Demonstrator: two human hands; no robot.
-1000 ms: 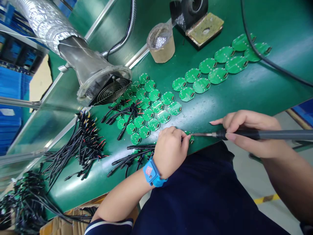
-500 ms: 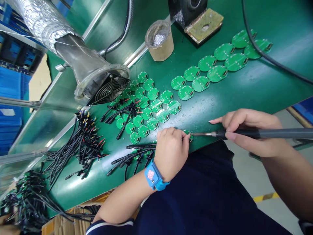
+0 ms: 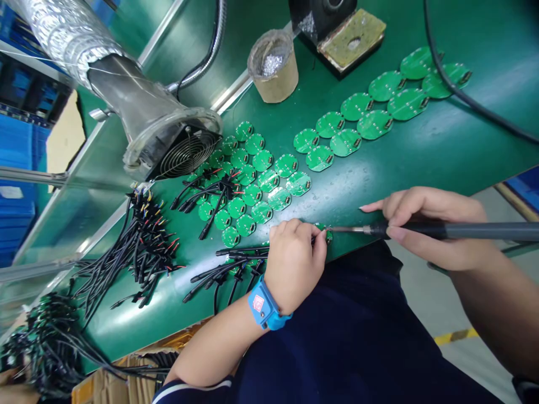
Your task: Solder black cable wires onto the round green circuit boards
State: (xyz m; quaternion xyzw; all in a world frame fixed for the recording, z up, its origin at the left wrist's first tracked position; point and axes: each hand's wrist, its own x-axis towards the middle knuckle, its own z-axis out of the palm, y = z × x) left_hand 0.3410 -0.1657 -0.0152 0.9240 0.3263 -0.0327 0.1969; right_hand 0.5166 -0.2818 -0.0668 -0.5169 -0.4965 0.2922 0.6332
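Note:
My right hand [image 3: 429,224] is closed around a soldering iron [image 3: 442,230], its index finger stretched forward. The iron's thin tip reaches a small green circuit board [image 3: 329,237] at the table's near edge. My left hand [image 3: 297,255], wearing a blue wrist strap [image 3: 264,306], is pinched over that board's left side. Between its thumb and finger shows a dark bit of black cable [image 3: 313,240], mostly hidden by the fingers. Several black cables [image 3: 236,261] lie just left of this hand, over other green boards. More round green boards [image 3: 279,198] lie in rows beyond it.
A fume extractor with a round fan grille [image 3: 189,151] stands at the left. Behind are a cup of solder bits [image 3: 275,78] and a yellow sponge [image 3: 353,42]. Cable bundles [image 3: 147,247] cover the left side. Another person's hand [image 3: 17,387] shows at bottom left. A cord [image 3: 463,101] crosses the right.
The view has shifted very slightly. Both hands stay in place, and the iron's tip remains at the board.

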